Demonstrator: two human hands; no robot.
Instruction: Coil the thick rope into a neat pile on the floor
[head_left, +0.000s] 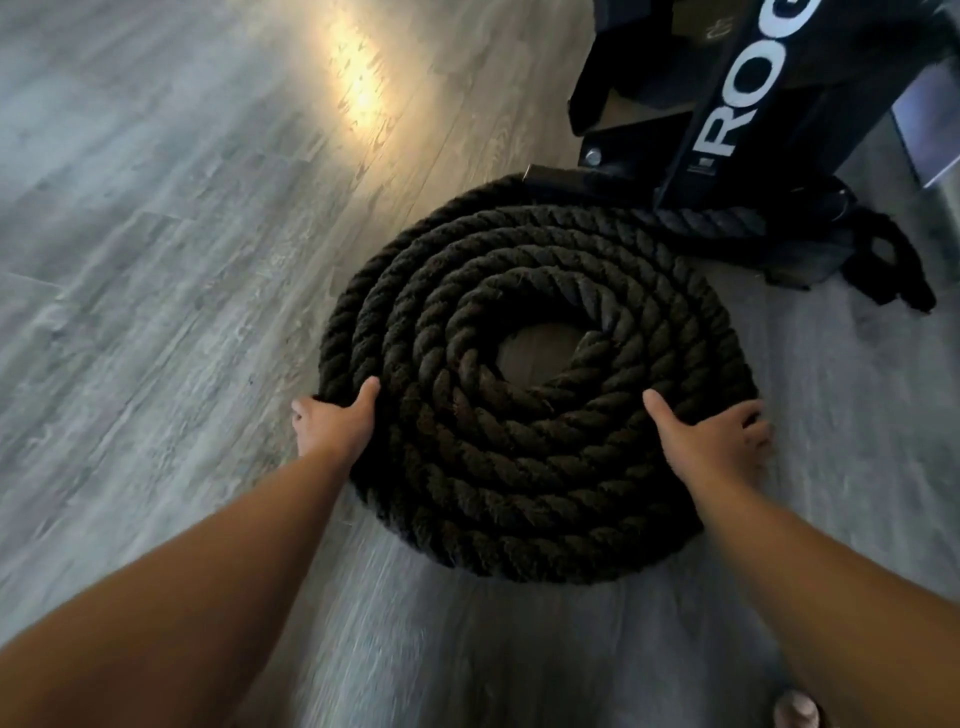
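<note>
The left hand (332, 423) cups the coil's outer left edge, thumb on top, fingers curled down the side. The right hand (711, 434) clasps the right edge, fingers spread and bent over it. The thick rope (519, 483) lies in a flat spiral on the grey plank floor (156, 260). Its far edge meets a black equipment frame (753, 104), with a black strap (883, 260) beside it.

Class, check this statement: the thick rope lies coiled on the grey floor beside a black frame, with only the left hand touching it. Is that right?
No: the head view shows both hands on the rope, the left hand and the right hand. The rest holds.
</note>
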